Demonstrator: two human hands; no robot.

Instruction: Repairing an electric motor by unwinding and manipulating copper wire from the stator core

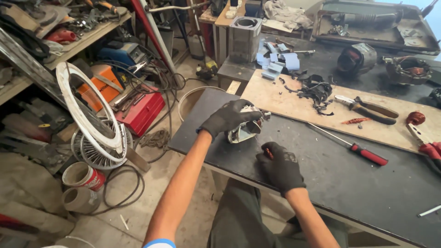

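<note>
Motor housing [245, 128], a small metal part with a pale, worn casing, sits near the left front corner of the dark workbench [349, 183], just in front of the plywood board [285, 98]. Your left hand [228, 118], gloved in black, is clamped over the top of it, fingers curled down around its far side, forearm reaching in from the lower left. The housing lies directly under that hand, so the left is the nearer one; its long axis cannot be judged under the glove. Your right hand [281, 166], also gloved, rests on the bench just below and to the right of the housing, close to it but apart, fingers curled around a small orange-tipped item whose kind cannot be told. A red-handled screwdriver [356, 148] lies farther right, with pliers [372, 109] on the board beyond. A white ring [87, 110] leans by the shelves to the left.
</note>
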